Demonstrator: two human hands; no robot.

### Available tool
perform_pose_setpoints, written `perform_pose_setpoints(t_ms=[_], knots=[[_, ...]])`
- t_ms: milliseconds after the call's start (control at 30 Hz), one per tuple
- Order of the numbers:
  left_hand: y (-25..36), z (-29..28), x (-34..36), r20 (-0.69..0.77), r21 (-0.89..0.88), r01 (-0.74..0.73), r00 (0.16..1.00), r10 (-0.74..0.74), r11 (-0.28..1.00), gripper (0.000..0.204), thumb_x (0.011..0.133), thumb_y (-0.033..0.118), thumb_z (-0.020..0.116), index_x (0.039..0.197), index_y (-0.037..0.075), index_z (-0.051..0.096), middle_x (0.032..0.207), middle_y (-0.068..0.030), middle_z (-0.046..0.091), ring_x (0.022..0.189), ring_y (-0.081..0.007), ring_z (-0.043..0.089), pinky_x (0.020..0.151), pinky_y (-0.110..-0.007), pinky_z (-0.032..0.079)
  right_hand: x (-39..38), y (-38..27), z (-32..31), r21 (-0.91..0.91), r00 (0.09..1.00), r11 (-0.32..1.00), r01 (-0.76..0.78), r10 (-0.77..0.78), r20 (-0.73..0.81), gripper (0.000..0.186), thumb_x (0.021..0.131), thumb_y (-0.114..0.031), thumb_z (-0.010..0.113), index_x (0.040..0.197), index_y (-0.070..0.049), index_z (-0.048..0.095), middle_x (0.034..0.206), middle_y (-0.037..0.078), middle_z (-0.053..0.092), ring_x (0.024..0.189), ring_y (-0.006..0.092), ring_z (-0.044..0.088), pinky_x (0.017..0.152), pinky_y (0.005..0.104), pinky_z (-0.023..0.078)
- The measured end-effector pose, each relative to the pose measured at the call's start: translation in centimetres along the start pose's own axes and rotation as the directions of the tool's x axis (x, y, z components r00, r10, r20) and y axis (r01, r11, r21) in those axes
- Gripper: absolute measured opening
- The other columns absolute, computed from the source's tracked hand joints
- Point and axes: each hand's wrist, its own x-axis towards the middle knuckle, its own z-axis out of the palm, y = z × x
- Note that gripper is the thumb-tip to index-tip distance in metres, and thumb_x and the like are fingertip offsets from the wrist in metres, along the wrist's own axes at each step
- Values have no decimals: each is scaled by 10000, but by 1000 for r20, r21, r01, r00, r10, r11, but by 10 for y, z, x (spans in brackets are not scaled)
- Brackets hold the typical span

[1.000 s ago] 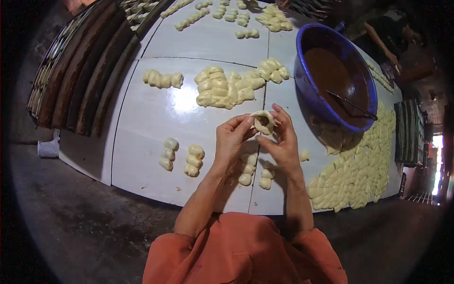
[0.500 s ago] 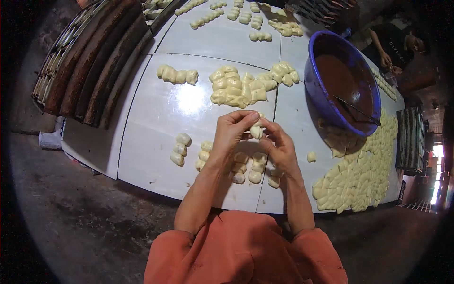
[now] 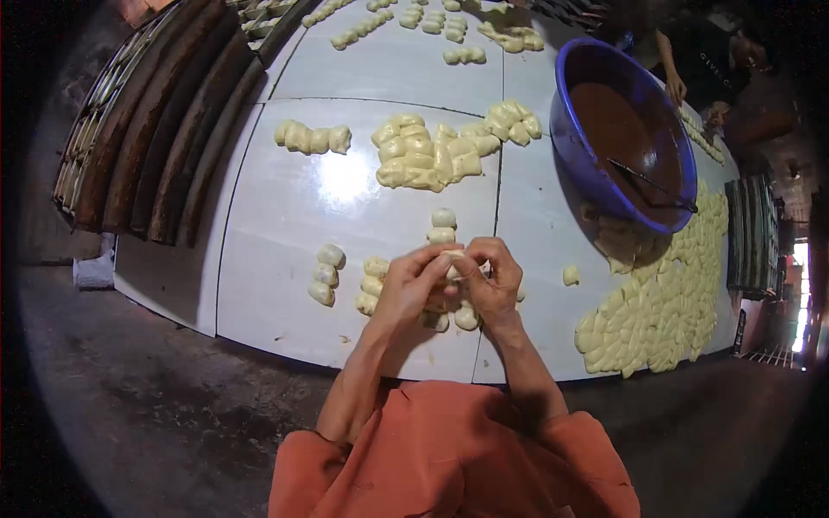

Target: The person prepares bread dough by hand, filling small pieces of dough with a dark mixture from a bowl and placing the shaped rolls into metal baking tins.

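Note:
My left hand [image 3: 413, 281] and my right hand [image 3: 490, 281] meet over the near part of the white table, fingertips closed on a small piece of pale dough [image 3: 453, 262]. The fingers hide most of that piece. Just beyond them, dough balls [image 3: 442, 226] stand in a short row. Other short rows of dough balls [image 3: 325, 274] lie to the left of my hands and partly beneath them. Farther off is a cluster of joined dough pieces [image 3: 423, 155], with a separate dough strip [image 3: 313, 138] to its left. A lone dough piece [image 3: 571, 275] rests to the right.
A purple basin [image 3: 566, 142] of brown liquid, with a dark stick in it, stands at the right. Many dough pieces [image 3: 656, 302] spread below it. Long dark trays [image 3: 164, 129] are stacked at the left. Another person's hand [image 3: 676, 89] shows beyond the basin.
Both hands have come nearer to me with the dough piece. A row of dough balls now shows on the table just beyond them. The view has shifted slightly.

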Motion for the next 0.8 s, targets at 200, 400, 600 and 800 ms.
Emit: perform_pose_setpoints(t_ms=[200, 400, 600, 800], knots=[[-34, -15, 0, -135, -46, 2, 991, -8, 999, 241, 944, 190, 695, 1076, -12, 713, 828, -13, 662, 673, -42, 570, 585, -198, 481, -3, -32, 1, -98, 944, 951, -294, 305, 126, 239, 893, -153, 726, 1067, -8, 649, 1061, 144, 658, 879, 252, 665, 767, 333, 548], [-10, -6, 13, -80, -274, 3, 997, -25, 962, 324, 995, 225, 602, 1160, -53, 625, 918, -110, 677, 753, -159, 666, 624, -265, 545, 19, -9, -8, -31, 939, 969, -246, 247, 238, 236, 898, -90, 703, 1111, 0, 656, 1073, 128, 679, 956, 235, 680, 802, 331, 554], [-3, -16, 35, -106, 859, -121, 908, 404, 497, 585, 821, 199, 785, 1314, 3, 540, 1054, -186, 694, 842, -291, 695, 738, -380, 555, 80, 30, 10, -170, 927, 925, -341, 360, 101, 266, 982, -166, 571, 1169, 8, 641, 1051, 159, 681, 910, 263, 685, 785, 353, 538], [-22, -13, 59, 2, 880, -286, 800, 600, 379, 527, 723, 133, 803, 1178, -14, 580, 924, -201, 664, 856, -356, 669, 729, -431, 525, 74, 23, 18, -398, 843, 860, -320, 450, 295, 337, 956, -242, 603, 1176, 12, 635, 1101, 188, 645, 999, 359, 648, 848, 408, 513]])
